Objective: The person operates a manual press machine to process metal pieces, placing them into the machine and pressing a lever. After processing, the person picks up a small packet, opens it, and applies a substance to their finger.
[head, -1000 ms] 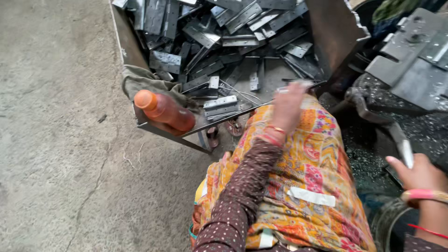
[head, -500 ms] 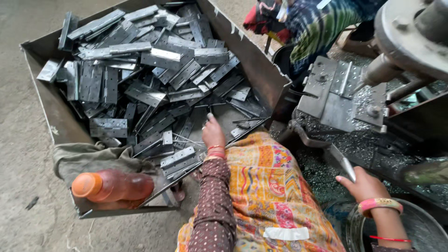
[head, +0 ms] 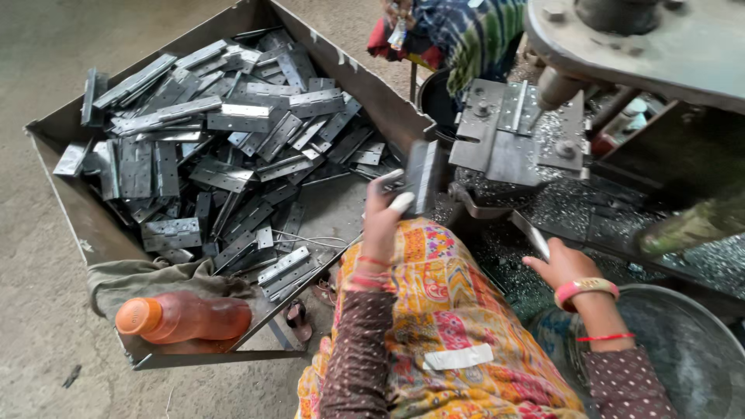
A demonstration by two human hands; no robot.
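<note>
Fingers of left hand [head: 382, 221] grip hinge [head: 423, 177]; right hand [head: 565, 265] pinches metal strip [head: 530, 234].

Head cam, steep down, close over lap.

An orange bottle [head: 182, 316] lies on a grey cloth [head: 147, 277] at the near corner of the metal tray [head: 74, 209]. Another person in striped cloth [head: 466, 31] sits beyond the drill table [head: 512, 132]. A round pan [head: 683, 349] sits at lower right amid metal shavings [head: 574, 206].
</note>
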